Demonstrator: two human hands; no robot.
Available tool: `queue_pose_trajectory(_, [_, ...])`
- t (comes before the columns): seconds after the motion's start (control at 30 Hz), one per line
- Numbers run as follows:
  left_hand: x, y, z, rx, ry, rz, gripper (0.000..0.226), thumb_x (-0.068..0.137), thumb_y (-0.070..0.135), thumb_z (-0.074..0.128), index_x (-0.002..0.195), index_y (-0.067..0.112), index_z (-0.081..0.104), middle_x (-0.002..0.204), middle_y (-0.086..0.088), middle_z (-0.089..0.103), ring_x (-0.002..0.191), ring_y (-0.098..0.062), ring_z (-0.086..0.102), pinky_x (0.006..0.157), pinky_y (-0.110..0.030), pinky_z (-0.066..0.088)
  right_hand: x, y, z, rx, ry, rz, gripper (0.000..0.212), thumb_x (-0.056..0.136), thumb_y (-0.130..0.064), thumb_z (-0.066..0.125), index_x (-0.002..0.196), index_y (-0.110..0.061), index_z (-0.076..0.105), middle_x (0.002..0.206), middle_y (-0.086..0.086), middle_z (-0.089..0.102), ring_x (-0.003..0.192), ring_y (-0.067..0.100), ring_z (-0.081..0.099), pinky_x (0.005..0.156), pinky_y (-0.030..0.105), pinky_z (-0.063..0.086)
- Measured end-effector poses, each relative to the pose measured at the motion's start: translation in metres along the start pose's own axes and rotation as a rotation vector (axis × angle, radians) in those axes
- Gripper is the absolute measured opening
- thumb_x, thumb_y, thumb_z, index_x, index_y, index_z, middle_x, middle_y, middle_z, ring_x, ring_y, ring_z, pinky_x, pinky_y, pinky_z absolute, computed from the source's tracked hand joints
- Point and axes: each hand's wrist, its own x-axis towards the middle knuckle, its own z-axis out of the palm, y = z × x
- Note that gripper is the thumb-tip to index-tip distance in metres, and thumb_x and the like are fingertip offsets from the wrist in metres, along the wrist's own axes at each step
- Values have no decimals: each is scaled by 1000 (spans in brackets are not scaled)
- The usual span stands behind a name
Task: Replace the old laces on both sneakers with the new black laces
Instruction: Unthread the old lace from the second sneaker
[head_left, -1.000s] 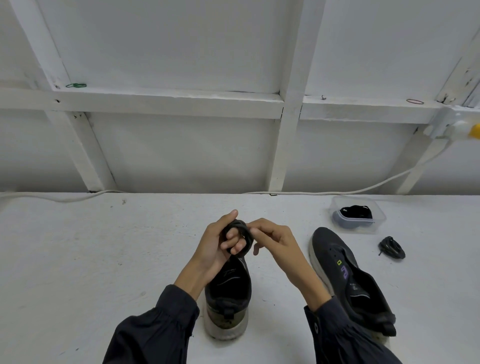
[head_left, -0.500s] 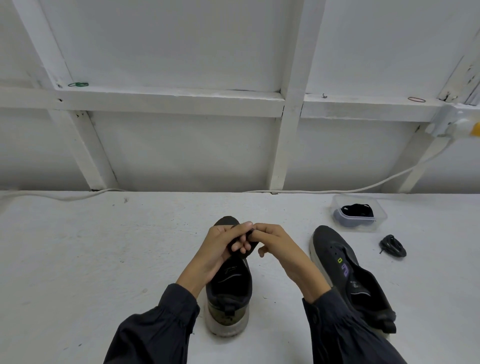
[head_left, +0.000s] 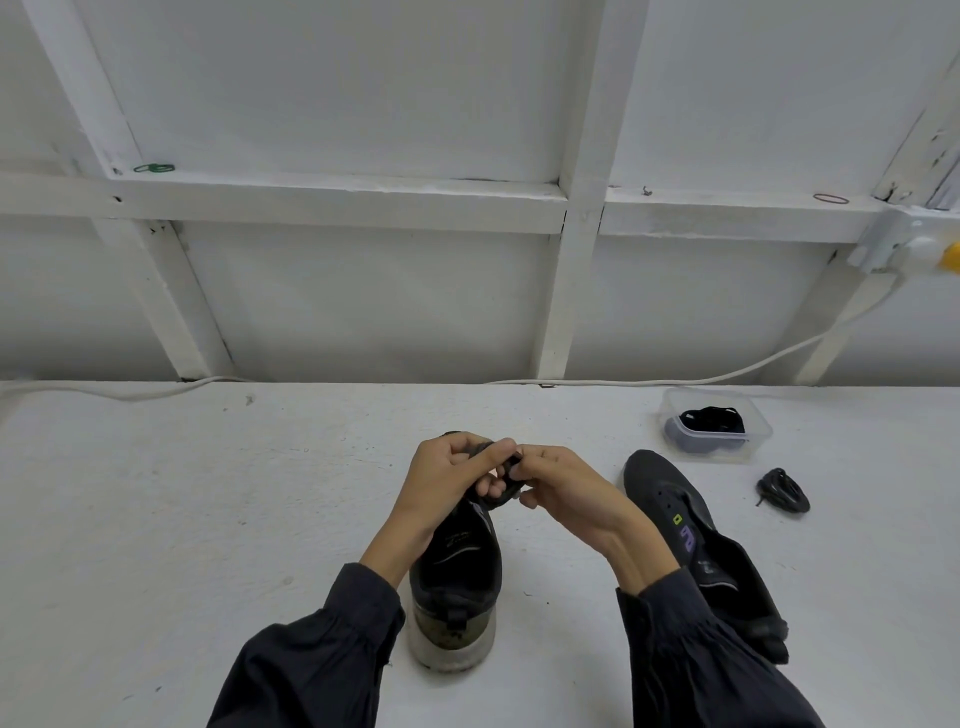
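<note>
A black sneaker (head_left: 457, 587) with a pale sole stands in front of me, heel toward me, without laces over its tongue. Above its toe, my left hand (head_left: 452, 480) and my right hand (head_left: 563, 491) meet and together pinch a bundled black lace (head_left: 506, 480), mostly hidden by my fingers. A second black sneaker (head_left: 691, 530) with a purple mark lies to the right, partly behind my right sleeve. Another coiled black lace (head_left: 783, 491) lies on the table further right.
A clear plastic tub (head_left: 719, 423) holding a black lace and something bluish stands at the back right of the white table (head_left: 182, 519). A white cable (head_left: 675, 380) runs along the wall's foot. Rubber bands lie on the wall ledge.
My hands have lowered the coiled lace toward the sneaker's toe and closed more tightly together around it; the coil that showed as an open ring is now mostly covered.
</note>
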Motion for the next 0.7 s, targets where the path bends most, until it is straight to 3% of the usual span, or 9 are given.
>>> queue_pose_trajectory(0.23, [3, -5, 3, -15, 50, -23, 42, 83, 33, 73, 93, -7, 67, 53, -6, 54, 55, -18, 57, 63, -26, 52, 0, 5, 1, -79, 143, -54, 14, 90, 0, 55, 88, -5, 68, 78, 10, 66, 75, 18, 51, 63, 25, 37])
queue_pose_trajectory(0.37, [3, -7, 3, -37, 27, -60, 50, 83, 38, 73, 94, -10, 65, 54, -5, 53, 60, -21, 58, 75, -38, 57, -1, 7, 4, -100, 217, -99, 6, 86, -7, 69, 82, -10, 71, 71, 7, 65, 66, 14, 53, 61, 27, 38])
queue_pose_trajectory(0.53, [2, -8, 3, -88, 39, -88, 56, 78, 43, 75, 93, -9, 66, 56, -7, 53, 62, -21, 57, 83, -43, 55, -3, 9, 7, -114, 266, -156, 11, 86, -9, 72, 91, 0, 69, 74, 8, 69, 65, 15, 58, 60, 31, 40])
queue_pose_trajectory(0.63, [2, -7, 7, -73, 76, -94, 57, 71, 49, 76, 94, -2, 69, 73, -23, 65, 72, -28, 66, 85, -44, 57, -4, 10, 11, -138, 285, -171, 17, 80, -13, 79, 92, -4, 69, 78, 9, 71, 66, 15, 60, 58, 26, 42])
queue_pose_trajectory(0.7, [2, -9, 8, -33, 103, -94, 52, 70, 52, 76, 92, 5, 71, 84, -19, 71, 82, -30, 71, 86, -45, 58, -4, 11, 13, -172, 315, -178, 19, 77, -15, 82, 89, -7, 70, 79, 8, 71, 65, 13, 61, 56, 21, 42])
